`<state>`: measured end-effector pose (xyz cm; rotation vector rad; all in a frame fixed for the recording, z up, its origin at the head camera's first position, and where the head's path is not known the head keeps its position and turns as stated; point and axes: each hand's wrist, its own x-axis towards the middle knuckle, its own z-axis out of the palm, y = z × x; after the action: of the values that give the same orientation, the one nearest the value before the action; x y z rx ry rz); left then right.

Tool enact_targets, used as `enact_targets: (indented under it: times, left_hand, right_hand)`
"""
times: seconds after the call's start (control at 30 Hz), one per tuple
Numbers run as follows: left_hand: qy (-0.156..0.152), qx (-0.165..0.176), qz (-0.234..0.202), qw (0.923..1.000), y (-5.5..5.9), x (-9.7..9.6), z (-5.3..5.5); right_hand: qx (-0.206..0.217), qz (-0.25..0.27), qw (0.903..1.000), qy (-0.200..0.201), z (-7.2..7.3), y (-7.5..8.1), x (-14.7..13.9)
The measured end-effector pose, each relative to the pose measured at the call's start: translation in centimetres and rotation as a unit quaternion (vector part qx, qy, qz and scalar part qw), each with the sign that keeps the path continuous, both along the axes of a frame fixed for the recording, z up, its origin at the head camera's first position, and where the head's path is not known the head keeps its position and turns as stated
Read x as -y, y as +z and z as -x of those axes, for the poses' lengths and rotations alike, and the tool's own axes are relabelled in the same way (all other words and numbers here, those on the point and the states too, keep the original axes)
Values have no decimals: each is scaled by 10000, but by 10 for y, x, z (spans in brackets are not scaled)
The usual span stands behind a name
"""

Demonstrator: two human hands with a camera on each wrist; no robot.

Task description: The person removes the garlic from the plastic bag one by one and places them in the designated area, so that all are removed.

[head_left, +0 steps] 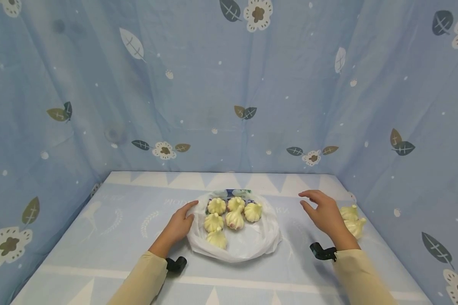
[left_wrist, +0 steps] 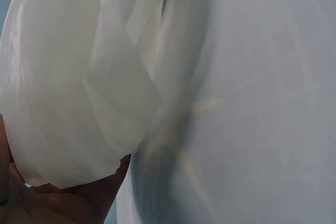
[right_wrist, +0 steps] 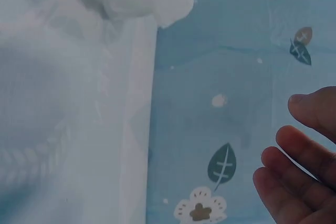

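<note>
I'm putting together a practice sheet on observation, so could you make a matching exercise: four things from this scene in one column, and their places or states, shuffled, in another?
Things
1. Left hand
2. Right hand
3. Group of six garlic bulbs
4. Pair of garlic bulbs

Places or states
A. Inside the white plastic bag
B. Near the right edge of the table
C. At the left side of the bag, touching it
D. Thumb and fingers apart, holding nothing

Right pairs: 1-C, 2-D, 3-A, 4-B
</note>
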<state>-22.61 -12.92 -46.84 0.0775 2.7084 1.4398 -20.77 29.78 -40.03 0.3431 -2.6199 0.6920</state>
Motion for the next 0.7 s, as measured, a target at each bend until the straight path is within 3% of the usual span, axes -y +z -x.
enact_targets:
  times: [0.23, 0.7]
  left_hand:
    - [52, -36, 78, 9999, 0, -2, 0]
    - [113, -142, 156, 9997, 0, -6, 1]
  right_hand:
    - [-102, 122, 9993, 330, 7, -2, 21]
    - [137, 325, 9986, 402, 16, -13, 60]
